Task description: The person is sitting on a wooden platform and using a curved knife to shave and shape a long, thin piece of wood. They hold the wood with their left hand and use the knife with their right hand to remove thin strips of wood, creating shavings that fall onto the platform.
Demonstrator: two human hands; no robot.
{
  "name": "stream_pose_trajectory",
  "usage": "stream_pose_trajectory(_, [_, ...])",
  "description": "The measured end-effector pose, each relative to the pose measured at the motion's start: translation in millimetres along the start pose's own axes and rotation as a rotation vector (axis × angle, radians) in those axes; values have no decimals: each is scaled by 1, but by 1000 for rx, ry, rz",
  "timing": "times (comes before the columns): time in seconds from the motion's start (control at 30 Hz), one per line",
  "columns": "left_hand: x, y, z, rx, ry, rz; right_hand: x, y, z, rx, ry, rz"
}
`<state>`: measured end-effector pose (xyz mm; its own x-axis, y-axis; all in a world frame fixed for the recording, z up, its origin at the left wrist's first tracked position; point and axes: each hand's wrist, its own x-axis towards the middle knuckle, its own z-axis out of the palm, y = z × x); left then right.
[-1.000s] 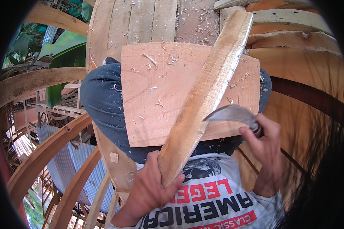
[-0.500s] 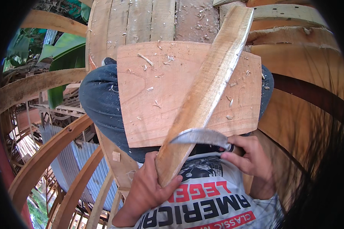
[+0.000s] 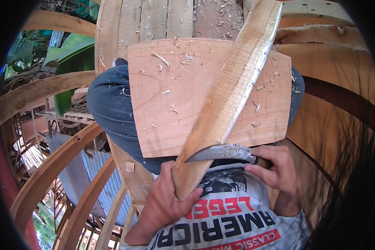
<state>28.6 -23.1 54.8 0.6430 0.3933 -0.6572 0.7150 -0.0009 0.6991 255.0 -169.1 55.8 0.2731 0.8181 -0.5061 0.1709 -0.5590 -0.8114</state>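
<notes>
A long wooden plank [image 3: 233, 87] slants from my lap up to the far right, its right edge pale and freshly cut. Around its near end, my left hand [image 3: 171, 191] is closed, thumb on one side and fingers on the other. My right hand [image 3: 275, 168] grips the dark handle of a curved knife [image 3: 223, 153], mostly hidden by the fingers. The blade crosses the plank's lower part, its tip pointing left. Beneath the plank, a broad flat board [image 3: 171, 112] rests across my legs, sprinkled with wood shavings [image 3: 160, 59].
Slatted planking [image 3: 154, 21] with more shavings lies beyond the board. Curved wooden ribs [image 3: 58, 162] run along the left, with corrugated metal sheets [image 3: 100, 179] below them. A green leaf [image 3: 71, 50] reaches in at left. Wide curved planks [image 3: 333, 75] form the right side.
The knife blade has turned so more of its flat face shows, still over the plank's lower part. The plank and board appear slightly shifted in view; both hands keep their grips.
</notes>
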Motion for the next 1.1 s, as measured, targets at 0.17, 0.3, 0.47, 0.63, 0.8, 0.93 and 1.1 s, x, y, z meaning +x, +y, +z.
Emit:
stream_pose_trajectory(0.17, [1,1,0,-2,-10,-23,0,-7,-4,-20,-27,69])
stream_pose_trajectory(0.3, [0,-3,2,6,16,-9,-1,-1,1,-24,4,2])
stream_pose_trajectory(0.47, [1,-5,3,-20,30,-6,-2,11,11,143,-304,-105])
stream_pose_trajectory(0.63, [0,2,-1,-15,76,-55,-9,15,7,477,-242,56])
stream_pose_trajectory(0.8, [1,-1,-3,-44,66,-31,-16,32,9,418,-291,-19])
stream_pose_trajectory(0.93, [0,-12,2,-116,62,-19,-13,31,-2,433,-217,-48])
stream_pose_trajectory(1.1, [0,-9,2,-121,64,-9,-16,32,12,557,-228,11])
